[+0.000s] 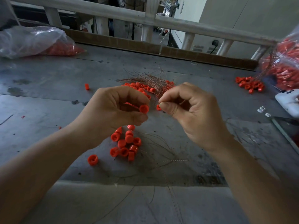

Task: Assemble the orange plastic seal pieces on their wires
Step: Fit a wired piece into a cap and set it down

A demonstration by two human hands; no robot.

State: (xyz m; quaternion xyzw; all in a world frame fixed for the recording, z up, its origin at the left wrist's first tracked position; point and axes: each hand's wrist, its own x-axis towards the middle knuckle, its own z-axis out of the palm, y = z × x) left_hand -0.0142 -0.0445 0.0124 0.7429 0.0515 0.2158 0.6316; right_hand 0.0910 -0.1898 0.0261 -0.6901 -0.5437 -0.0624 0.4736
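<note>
- Two hands are up over the grey table, close together but not touching, with a small gap between their fingertips.
- My left hand has its fingers curled, and thumb and fingertips pinch one orange cap, its round end facing the other hand. A flat orange strip shows inside the same grip.
- My right hand is curled too, with thumb and forefinger pressed tip to tip on a thin wire that leads back toward the bundle; the strand is very fine and hard to follow.
- Just beside my right thumb tip sits a small orange piece; whether I hold it or it lies on the table I cannot tell.
- Below my hands lies a loose heap of caps, with one stray cap off to its left and loose wires to its right.
- Behind my hands lies a bundle of wires with orange seals at its near end.
- Far right: a smaller heap, next to a clear bag of orange parts. Far left: another bag.
</note>
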